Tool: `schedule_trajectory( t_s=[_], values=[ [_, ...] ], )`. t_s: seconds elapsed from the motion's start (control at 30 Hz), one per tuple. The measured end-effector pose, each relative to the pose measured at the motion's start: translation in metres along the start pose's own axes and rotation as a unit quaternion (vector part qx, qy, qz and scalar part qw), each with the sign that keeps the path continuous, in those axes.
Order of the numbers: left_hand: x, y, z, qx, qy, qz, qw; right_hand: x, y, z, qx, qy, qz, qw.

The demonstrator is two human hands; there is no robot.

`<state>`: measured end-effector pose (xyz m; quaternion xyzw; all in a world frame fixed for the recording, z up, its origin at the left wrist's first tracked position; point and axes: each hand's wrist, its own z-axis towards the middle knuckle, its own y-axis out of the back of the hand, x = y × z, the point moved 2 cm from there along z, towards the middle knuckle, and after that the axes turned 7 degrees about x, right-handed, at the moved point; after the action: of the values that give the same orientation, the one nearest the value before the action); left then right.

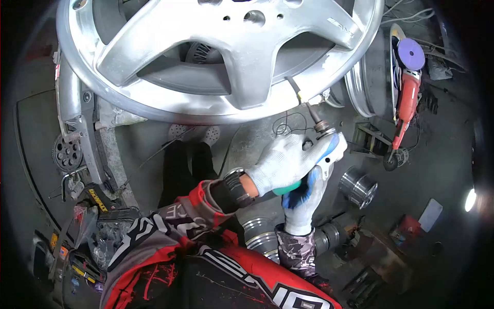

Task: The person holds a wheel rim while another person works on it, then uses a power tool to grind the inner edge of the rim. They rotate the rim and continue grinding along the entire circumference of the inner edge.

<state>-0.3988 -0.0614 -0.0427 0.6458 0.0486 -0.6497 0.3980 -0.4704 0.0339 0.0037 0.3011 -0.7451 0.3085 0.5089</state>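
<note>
Item: grinder [324, 129], centre-right, fingers of left hand [285, 165] and right hand [303, 198] clamped on it; bit at near rim of wheel [231, 51]. Handling: probably best with light pressure and both hands steady.

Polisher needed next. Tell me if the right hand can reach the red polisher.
Probably not yet: the right hand grips the rotary tool alongside the left hand. The red polisher lies apart to the right, with nothing across the way.
</note>
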Motion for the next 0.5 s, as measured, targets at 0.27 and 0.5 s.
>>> schedule_trajectory(
  t_s=[0.27,0.5],
  values=[
    [-0.006,-0.007,0.088,-0.11,-0.053,-0.041,0.992,0.048,0.02,0.07,0.033,0.048,-0.043,0.997],
    [-0.004,-0.007,0.098,-0.082,-0.036,-0.021,0.996,0.059,0.019,0.084,0.042,0.064,-0.069,0.995]
  ],
)
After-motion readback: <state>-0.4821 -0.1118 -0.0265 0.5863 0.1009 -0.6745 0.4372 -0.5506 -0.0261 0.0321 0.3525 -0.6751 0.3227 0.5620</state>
